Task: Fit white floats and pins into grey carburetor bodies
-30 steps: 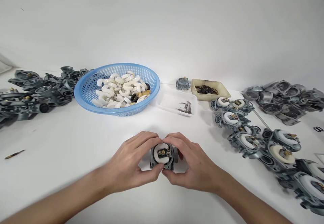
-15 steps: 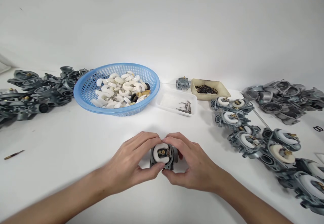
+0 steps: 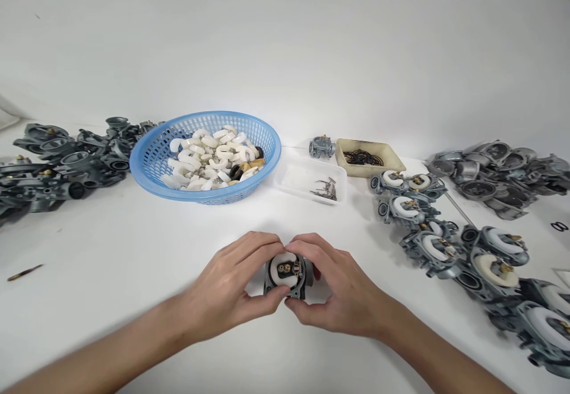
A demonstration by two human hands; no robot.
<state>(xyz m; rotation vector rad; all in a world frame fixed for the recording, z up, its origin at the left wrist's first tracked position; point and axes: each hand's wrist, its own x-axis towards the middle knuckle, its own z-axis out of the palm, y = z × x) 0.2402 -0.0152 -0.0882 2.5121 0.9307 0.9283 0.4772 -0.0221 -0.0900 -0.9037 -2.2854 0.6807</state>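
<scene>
Between my two hands, low in the middle of the head view, is a grey metal carburetor body [image 3: 303, 284] with its open side facing up. A white C-shaped float [image 3: 276, 270] sits inside it, around small brass jets. My left hand [image 3: 238, 278] grips the body from the left, the thumb at its near edge by the float. From the other side my right hand [image 3: 341, 284] holds it, fingers at the far edge and thumb at the near one. The fingertips of both hands almost meet at the far side and hide part of the rim.
A blue basket [image 3: 146, 174] holds many white floats. Behind my hands are a clear tray [image 3: 291, 180] of metal pins and a cream box [image 3: 378, 171] of black rings. Carburetors with floats [image 3: 434, 245] line the right; more bodies [image 3: 84, 156] pile left. Metal bowls [image 3: 494, 171] lie far right.
</scene>
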